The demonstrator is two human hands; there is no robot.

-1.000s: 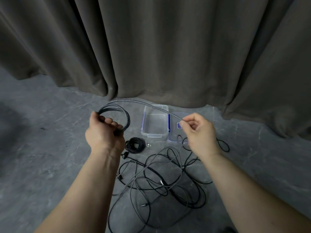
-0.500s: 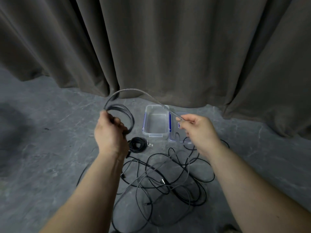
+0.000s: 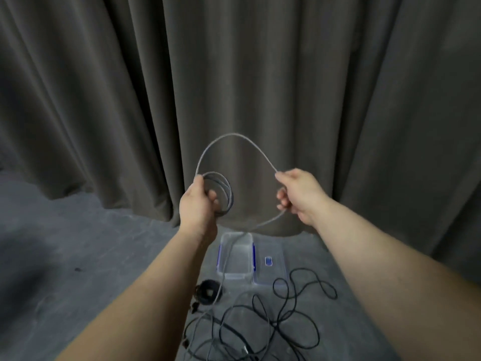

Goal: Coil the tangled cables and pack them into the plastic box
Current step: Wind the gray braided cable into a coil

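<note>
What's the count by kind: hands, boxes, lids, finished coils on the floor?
Hands: 2, left hand, right hand, both on the grey cable
Plastic box: 1
Lid: 1
Coiled black cable on floor: 1
Total: 5

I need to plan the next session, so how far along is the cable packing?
Early stage. Done: one small black coil lies on the floor beside the plastic box, not in it. In hand: the left hand grips a grey cable in loops while the right hand feeds a new loop. Left: the black tangle on the floor, and the box holds no coils.
</note>
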